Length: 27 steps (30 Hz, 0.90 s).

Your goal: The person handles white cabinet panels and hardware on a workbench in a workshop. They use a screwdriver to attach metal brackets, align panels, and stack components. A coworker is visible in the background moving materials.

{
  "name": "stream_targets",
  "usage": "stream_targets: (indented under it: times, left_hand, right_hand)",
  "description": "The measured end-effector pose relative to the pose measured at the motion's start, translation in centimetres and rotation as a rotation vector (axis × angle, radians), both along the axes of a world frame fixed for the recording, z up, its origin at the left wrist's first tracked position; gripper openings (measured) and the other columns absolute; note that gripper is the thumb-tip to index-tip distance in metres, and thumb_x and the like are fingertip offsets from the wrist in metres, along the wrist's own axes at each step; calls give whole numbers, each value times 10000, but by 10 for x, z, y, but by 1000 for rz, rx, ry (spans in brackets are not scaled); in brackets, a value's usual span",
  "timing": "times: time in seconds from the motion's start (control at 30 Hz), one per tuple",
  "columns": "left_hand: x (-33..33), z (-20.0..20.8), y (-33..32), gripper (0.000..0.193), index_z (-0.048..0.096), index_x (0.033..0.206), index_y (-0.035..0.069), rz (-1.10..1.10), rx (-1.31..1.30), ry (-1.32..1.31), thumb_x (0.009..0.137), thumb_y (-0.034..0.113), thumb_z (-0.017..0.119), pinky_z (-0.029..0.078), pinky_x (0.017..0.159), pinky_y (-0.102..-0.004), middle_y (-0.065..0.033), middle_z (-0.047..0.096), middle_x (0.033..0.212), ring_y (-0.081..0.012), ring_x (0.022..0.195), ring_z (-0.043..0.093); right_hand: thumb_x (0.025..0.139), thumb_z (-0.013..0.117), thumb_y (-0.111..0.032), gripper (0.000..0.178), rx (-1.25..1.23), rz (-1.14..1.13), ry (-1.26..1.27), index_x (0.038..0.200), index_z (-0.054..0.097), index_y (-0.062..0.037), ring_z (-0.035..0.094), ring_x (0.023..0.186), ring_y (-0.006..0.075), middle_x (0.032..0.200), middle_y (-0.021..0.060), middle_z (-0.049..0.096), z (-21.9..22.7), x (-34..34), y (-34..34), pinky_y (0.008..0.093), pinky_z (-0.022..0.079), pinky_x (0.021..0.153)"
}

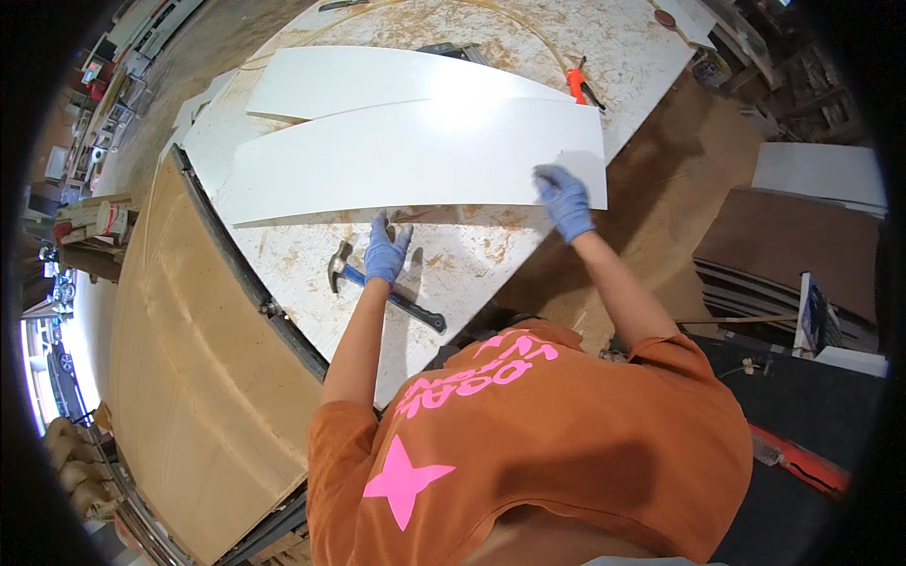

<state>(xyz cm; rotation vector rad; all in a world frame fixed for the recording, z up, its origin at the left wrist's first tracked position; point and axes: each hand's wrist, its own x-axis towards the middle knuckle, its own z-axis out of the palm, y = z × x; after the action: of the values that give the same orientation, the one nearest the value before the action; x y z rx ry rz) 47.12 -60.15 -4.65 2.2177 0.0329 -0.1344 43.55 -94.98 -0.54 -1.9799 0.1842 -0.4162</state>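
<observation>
Both hands wear light blue-grey gloves. My left hand is open, thumb and fingers apart, just short of the near edge of a long white panel. Below it a claw hammer with a blue and black handle lies on the table, partly hidden by my wrist. My right hand is over the panel's right end, fingers extended and slightly blurred; whether it presses on the surface I cannot tell. A second white panel lies behind the first, partly covered by it.
The white worktable carries sawdust. At its far right lie a red air blow gun and a yellow hose. A dark tool sits behind the panels. Brown sheeting stands left; stacked brown boards stand right.
</observation>
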Motion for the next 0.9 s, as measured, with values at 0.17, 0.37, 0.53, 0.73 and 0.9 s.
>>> stream_targets:
  times: [0.17,0.37,0.53,0.73,0.9]
  left_hand:
    - [8,-3,-61,762,257,1408,20,354,-582,158,834,268,695,466,892,-342,-203,507,1271,-260,1058,547]
    - [24,-11,-107,526,429,1224,114,543,-934,377,815,293,705,495,662,-389,-40,558,1125,-177,892,541]
    - [42,-42,-168,550,552,1179,134,796,-1372,335,756,412,766,508,849,-397,-29,620,1110,-235,985,584]
    - [39,-60,-175,784,518,1251,-5,1038,-1249,268,711,508,762,474,889,-421,-123,584,1185,-278,1003,555]
    - [53,-68,-169,621,567,1201,-16,691,-1653,271,812,457,673,468,917,-442,-157,602,1185,-316,1056,564]
  right_hand:
    - [764,685,-267,254,-735,-107,72,991,697,-154,615,930,279,989,96,661,15,26,-93,376,483,845]
    - [767,665,-288,140,-946,208,29,818,676,-158,600,822,260,839,53,631,17,68,-112,395,478,740]
    - [735,693,-223,76,-863,362,-191,758,639,-174,570,751,261,778,44,589,2,73,-120,405,431,690]
    - [726,638,-174,64,-897,577,-358,761,586,-158,564,716,267,760,60,573,-1,69,-117,413,409,618]
    - [759,581,-296,232,-978,753,-257,623,602,-109,577,603,282,648,128,574,-12,80,-117,451,393,548]
